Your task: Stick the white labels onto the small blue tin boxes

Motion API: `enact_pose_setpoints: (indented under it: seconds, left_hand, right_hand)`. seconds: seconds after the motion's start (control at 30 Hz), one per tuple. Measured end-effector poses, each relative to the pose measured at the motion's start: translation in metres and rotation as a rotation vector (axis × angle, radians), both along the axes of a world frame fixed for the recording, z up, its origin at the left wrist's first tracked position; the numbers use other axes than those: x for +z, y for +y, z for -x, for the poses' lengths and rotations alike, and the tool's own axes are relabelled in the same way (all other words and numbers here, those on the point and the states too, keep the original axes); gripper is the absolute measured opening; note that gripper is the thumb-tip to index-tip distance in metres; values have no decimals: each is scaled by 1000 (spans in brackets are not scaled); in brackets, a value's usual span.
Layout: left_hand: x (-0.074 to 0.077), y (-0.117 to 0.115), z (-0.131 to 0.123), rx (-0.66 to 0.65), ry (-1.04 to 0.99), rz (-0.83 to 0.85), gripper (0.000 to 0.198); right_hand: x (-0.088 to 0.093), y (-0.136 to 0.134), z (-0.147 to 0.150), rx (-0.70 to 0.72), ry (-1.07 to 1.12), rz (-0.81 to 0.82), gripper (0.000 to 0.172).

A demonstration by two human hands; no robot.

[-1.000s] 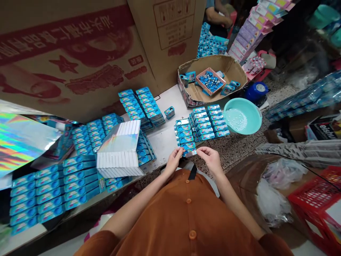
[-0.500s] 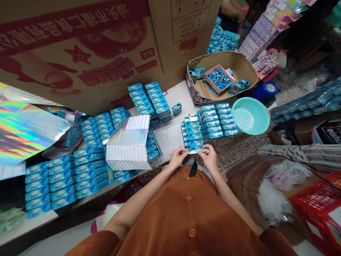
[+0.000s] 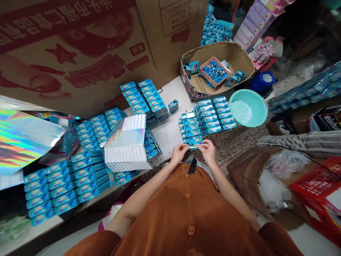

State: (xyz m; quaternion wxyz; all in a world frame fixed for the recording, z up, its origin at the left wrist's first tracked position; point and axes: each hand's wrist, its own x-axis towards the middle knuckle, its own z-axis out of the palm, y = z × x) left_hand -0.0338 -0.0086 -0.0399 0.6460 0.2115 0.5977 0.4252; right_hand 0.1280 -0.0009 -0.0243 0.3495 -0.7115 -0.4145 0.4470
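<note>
1 sm. shiny blue pc. (image 3: pixel 194 146), held crosswise btwn fingers (image 3: pixel 184 146), beside blue boxes (image 3: pixel 192 133).

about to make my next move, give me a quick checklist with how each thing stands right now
1. Left hand pinching one end of the shiny strip: ok.
2. Right hand pinching the other end: ok.
3. The shiny strip fully flat, no creases: cannot tell, too small to see.
4. Lone blue box lined up in a row: not ok, it sits apart from the rows.
5. Silver sheet with white strips at hand: ok, it rests over blue boxes, left of the left hand.
6. Basin upright, with white bits inside: ok.
</note>
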Motion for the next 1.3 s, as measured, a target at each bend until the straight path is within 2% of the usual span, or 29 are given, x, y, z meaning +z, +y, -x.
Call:
enact_pose_setpoints:
  seconds: [0.3,0.5,0.63,0.73,1.0,1.2,1.3]
  left_hand:
    - [1,-3,0,19,-26,42,22]
    - [-8,-3,-2,34,-73,84,29]
    - [-18,-4,-1,41,-154,122,42]
    - [-25,-4,0,50,-222,142,49]
    - [-37,-7,-13,89,-273,141,51]
    - [-46,-12,-18,20,-241,214,59]
    - [-53,-15,-15,-19,-165,230,58]
  right_hand:
    - [3,1,0,53,-72,30,33]
    - [15,3,4,186,-395,44,22]
    - [20,7,3,275,-574,-10,26]
    - [18,10,-3,278,-666,-81,32]
    - [6,15,-14,284,-514,62,32]
    - [-8,18,-20,288,-387,72,37]
    - [-14,16,-22,251,-242,105,42]
